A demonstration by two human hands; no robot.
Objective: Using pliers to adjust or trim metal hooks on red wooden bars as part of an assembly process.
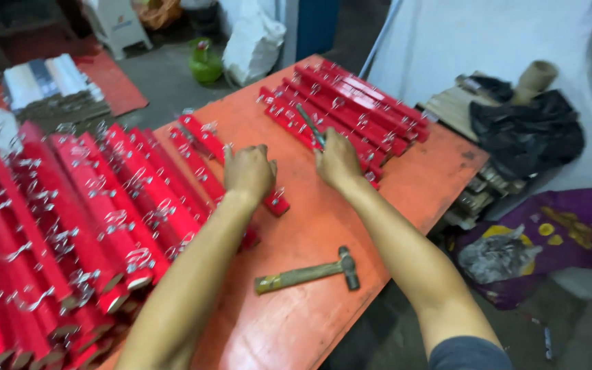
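My left hand (248, 171) is closed over the end of a red strip fitted with metal hooks (208, 154), lying on the orange-red table (310, 315). My right hand (336, 161) grips a thin dark metal tool (310, 125) that points away from me over a second group of red hooked strips (351, 103) at the table's far side. A hammer with a wooden handle (310, 273) lies loose on the table between my forearms, touched by neither hand.
A large heap of red hooked strips (56, 226) covers the left of the table. Beyond the right edge lie a black bag (529, 130), a purple sack (549, 233) and cardboard. A green container (205, 62) and a white sack (251, 41) stand on the floor behind.
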